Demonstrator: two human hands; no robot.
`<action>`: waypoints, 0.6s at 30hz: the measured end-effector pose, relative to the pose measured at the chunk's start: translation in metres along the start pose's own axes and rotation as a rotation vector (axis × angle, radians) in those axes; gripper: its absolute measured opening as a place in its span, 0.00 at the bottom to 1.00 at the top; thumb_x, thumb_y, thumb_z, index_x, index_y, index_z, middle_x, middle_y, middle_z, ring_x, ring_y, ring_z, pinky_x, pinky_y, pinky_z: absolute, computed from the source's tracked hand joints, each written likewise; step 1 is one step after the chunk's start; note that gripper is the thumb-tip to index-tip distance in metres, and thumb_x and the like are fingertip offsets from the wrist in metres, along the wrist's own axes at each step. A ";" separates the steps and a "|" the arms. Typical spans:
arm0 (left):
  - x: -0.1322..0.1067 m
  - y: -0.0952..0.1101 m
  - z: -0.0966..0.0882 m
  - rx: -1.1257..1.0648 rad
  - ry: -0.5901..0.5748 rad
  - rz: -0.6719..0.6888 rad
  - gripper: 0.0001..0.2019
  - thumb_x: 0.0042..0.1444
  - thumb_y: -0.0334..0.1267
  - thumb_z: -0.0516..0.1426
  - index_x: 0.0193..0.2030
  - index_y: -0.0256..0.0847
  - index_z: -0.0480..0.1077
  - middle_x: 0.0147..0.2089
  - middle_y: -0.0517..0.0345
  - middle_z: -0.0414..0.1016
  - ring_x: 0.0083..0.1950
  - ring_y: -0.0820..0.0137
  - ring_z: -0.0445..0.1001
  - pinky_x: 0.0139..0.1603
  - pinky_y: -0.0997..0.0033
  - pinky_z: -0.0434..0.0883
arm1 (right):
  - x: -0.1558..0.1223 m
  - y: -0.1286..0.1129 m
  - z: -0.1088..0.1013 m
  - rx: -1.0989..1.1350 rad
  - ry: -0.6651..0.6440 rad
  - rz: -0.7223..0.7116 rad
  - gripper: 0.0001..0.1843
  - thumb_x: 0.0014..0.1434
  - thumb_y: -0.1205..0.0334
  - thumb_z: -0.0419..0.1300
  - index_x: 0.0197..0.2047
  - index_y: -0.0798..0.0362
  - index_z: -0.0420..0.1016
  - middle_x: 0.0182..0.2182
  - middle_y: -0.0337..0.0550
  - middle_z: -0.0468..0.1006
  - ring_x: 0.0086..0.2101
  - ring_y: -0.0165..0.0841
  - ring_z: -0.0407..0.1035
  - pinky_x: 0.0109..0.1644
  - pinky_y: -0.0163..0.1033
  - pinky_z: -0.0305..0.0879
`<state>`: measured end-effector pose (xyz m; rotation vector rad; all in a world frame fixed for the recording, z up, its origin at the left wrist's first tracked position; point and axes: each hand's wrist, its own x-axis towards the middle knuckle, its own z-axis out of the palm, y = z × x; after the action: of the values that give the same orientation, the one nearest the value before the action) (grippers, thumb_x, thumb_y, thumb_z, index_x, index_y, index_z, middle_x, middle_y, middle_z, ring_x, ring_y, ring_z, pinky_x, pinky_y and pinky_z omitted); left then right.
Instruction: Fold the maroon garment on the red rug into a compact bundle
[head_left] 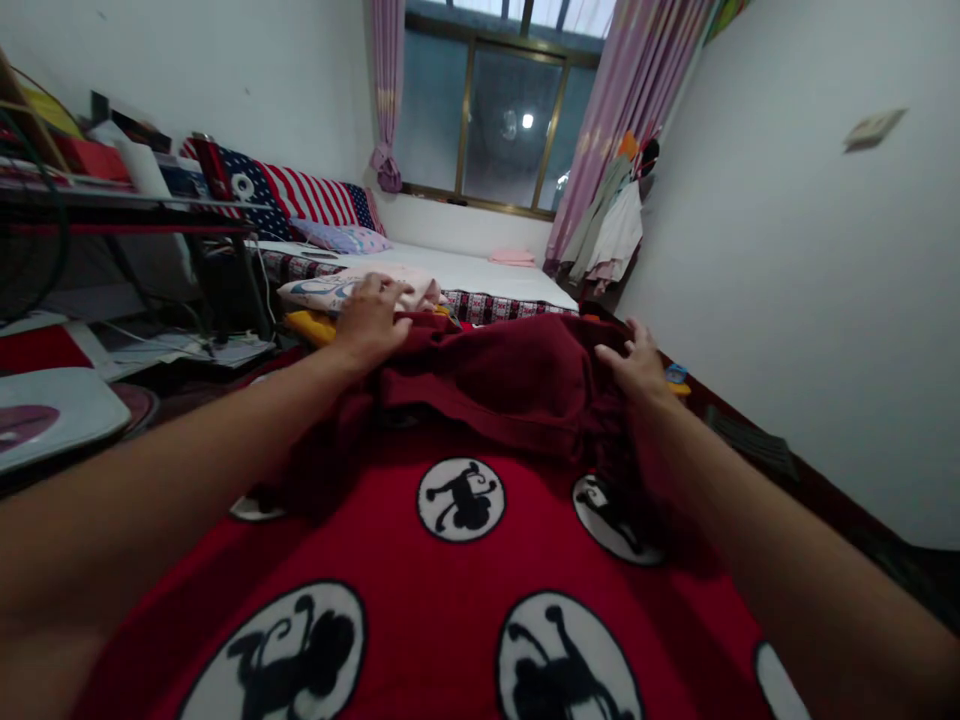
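Note:
A dark maroon garment, maybe a sweatshirt, lies rumpled over a red cloth printed with black figures in white circles. My left hand is at the garment's far left edge, thumb and fingers apart, overlapping a folded pale pink cloth in view. At the garment's right side, my right hand has its thumb and fingers spread against the fabric. Neither hand shows a closed grip. Part of the garment on each side lies in shadow beneath my forearms.
Behind stands a bed with a white sheet, below a window. On the left is a cluttered desk, with a pale stool seat nearer. Clothes hang by the purple curtain. A white wall borders the right.

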<state>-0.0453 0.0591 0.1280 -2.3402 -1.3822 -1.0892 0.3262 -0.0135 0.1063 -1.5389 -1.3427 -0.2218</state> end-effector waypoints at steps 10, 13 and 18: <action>-0.113 0.018 0.095 -0.036 -0.465 0.148 0.26 0.62 0.44 0.51 0.66 0.41 0.61 0.69 0.46 0.58 0.66 0.56 0.62 0.64 0.55 0.62 | -0.143 0.011 0.053 -0.273 -0.386 -0.121 0.40 0.53 0.52 0.63 0.65 0.56 0.58 0.64 0.58 0.60 0.63 0.50 0.53 0.65 0.59 0.49; -0.106 0.010 0.095 0.055 -0.401 0.029 0.28 0.57 0.34 0.52 0.66 0.39 0.60 0.66 0.45 0.62 0.62 0.57 0.66 0.60 0.57 0.65 | -0.135 0.024 0.042 -0.382 -0.301 -0.078 0.33 0.54 0.65 0.57 0.63 0.57 0.61 0.60 0.57 0.65 0.59 0.49 0.59 0.62 0.56 0.56; -0.099 0.000 0.088 0.176 -0.356 -0.017 0.32 0.49 0.21 0.51 0.62 0.45 0.67 0.63 0.48 0.65 0.60 0.57 0.67 0.54 0.59 0.68 | -0.129 0.032 0.025 -0.275 -0.220 -0.013 0.27 0.51 0.73 0.48 0.52 0.53 0.74 0.50 0.51 0.74 0.50 0.43 0.68 0.52 0.47 0.66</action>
<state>-0.0304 0.0380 -0.0024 -2.4740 -1.5424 -0.5417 0.2943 -0.0691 -0.0129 -1.8264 -1.5438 -0.2596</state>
